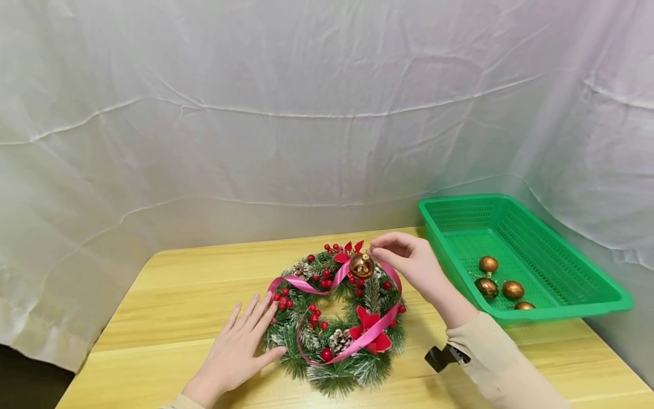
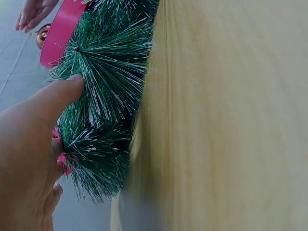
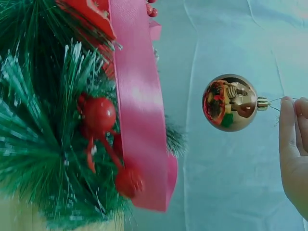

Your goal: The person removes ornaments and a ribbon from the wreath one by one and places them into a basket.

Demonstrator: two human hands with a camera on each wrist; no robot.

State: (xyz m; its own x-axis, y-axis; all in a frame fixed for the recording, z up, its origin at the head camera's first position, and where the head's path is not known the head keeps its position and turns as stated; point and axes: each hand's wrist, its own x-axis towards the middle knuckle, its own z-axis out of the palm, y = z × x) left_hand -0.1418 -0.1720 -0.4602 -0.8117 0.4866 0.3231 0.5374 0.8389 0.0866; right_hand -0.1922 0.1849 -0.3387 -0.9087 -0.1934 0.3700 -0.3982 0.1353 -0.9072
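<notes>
A green Christmas wreath lies on the table, dressed with pink ribbon, red berries, pine cones and red poinsettia flowers. My right hand pinches the thin loop of a shiny gold-brown bauble, which hangs above the wreath's far right part. In the right wrist view the bauble is apart from the ribbon and needles. My left hand rests at the wreath's left side with fingers spread. Its thumb touches the needles in the left wrist view, while its other fingertips are partly hidden there.
To the right stands a green plastic basket holding several brown baubles, some shiny and some glittery. A black strap device sits at the right wrist. Behind the wooden table hangs a pale curtain.
</notes>
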